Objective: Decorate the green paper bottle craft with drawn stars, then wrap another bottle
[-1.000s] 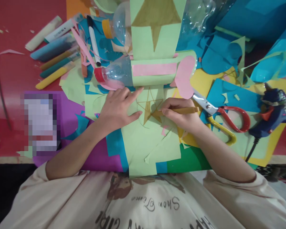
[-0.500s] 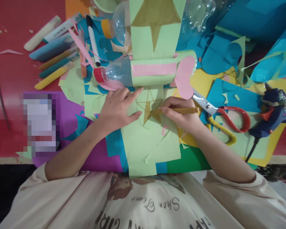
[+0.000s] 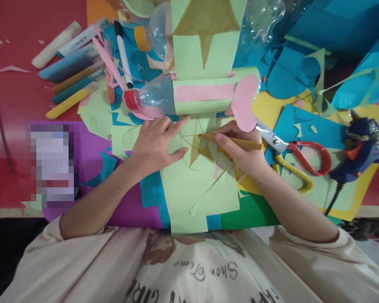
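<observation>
A star (image 3: 194, 155) is drawn on a pale green sheet of paper (image 3: 189, 193), its lower points coloured brown. My left hand (image 3: 158, 143) lies flat at the star's left, fingers spread on the paper. On the other side, my right hand (image 3: 240, 145) grips a brown marker (image 3: 236, 142), whose tip meets the star's upper middle part. Just beyond the hands lies a plastic bottle (image 3: 154, 97) with a red cap, wrapped in green and pink paper. Scissors (image 3: 274, 141) with red and yellow handles rest right of my right hand.
Several markers (image 3: 69, 67) lie at the upper left. A phone-like blurred object (image 3: 53, 164) sits on purple paper at left. A blue glue gun (image 3: 356, 155) is at right. Another bottle (image 3: 158, 31) and a large brown star (image 3: 206, 21) are at the back, among paper scraps.
The marker's tip has moved up the star, from its lower middle to its upper part, as my right hand shifted slightly. My left hand has stayed in place.
</observation>
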### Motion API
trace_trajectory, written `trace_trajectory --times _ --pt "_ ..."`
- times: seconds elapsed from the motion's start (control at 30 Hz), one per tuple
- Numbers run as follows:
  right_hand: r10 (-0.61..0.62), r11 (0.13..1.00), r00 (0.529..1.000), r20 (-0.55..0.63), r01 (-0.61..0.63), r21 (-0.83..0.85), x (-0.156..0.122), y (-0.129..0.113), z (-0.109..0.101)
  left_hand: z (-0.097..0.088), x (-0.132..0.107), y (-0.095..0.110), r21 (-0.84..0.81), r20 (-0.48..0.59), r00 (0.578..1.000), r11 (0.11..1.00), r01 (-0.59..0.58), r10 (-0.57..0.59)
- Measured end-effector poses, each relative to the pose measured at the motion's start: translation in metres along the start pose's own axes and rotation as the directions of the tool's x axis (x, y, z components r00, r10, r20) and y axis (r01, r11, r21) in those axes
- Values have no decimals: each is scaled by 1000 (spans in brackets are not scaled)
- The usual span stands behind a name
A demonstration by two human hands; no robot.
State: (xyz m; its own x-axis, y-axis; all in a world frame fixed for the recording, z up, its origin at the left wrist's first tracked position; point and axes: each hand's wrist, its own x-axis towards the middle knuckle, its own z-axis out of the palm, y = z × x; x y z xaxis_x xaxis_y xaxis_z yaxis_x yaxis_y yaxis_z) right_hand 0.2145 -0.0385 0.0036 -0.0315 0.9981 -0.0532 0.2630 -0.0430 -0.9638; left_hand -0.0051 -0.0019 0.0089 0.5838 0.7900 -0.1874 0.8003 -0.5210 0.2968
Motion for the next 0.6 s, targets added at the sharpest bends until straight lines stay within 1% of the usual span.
trace_trajectory --times 0.1,0.23,0.43,0.5,0.6 --pt "-16 1000 1000 15 16 -10 0 2 -1 -1 0 1 -3 2 1000 1000 4 -4" --pt "3 998 999 34 -1 -69 0 3 -3 0 0 0 -6 8 1000 1000 7 -7" --pt "19 994 999 50 -13 -111 1 -1 -3 1 0 -1 1 -3 1000 1000 -9 9" --pt "9 995 999 52 -4 -97 2 -2 -4 1 0 0 4 -2 1000 1000 -1 1" --pt "-14 999 1000 13 15 -42 2 -1 -3 0 0 0 3 -8 1000 1000 -1 1"
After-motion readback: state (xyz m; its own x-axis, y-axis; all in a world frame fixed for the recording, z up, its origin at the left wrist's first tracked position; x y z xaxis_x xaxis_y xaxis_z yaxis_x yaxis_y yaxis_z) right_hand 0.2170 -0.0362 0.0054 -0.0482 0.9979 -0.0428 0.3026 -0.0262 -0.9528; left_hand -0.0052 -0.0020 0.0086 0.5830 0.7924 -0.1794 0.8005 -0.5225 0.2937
